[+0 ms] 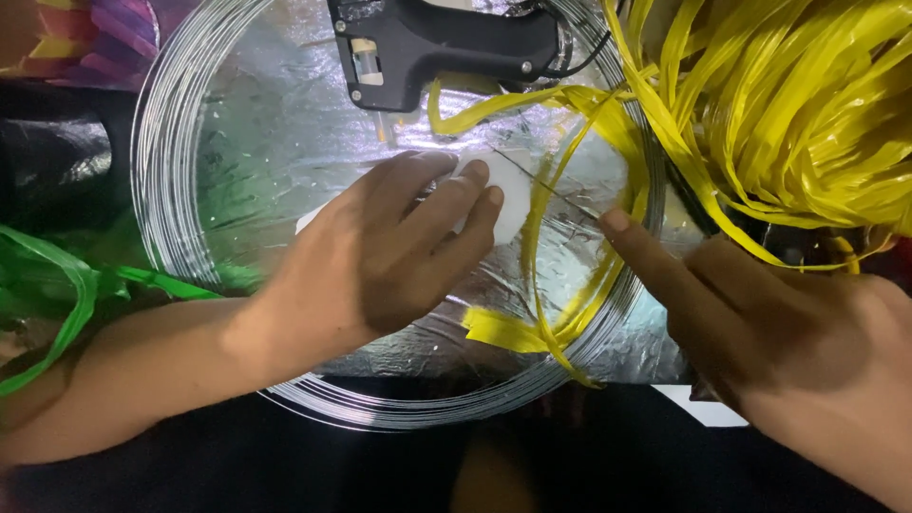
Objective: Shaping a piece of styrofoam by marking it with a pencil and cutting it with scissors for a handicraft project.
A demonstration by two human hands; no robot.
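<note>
left hand (pixel 380 256): laid flat, fingers extended, pressing on white piece (pixel 508 195), gripping nothing. white piece: on silver foil sheet (pixel 275 142), inside coil of wire (pixel 157 142), partly covered by the fingers. right hand (pixel 760 323): index finger (pixel 632 237) extended, tip touching thin wire strand (pixel 560 190) just beside yellow raffia strips (pixel 570 285); remaining fingers curled, grasping nothing visible. black glue gun (pixel 437 47): on foil, above white piece. green raffia (pixel 66 285): at left edge.
</note>
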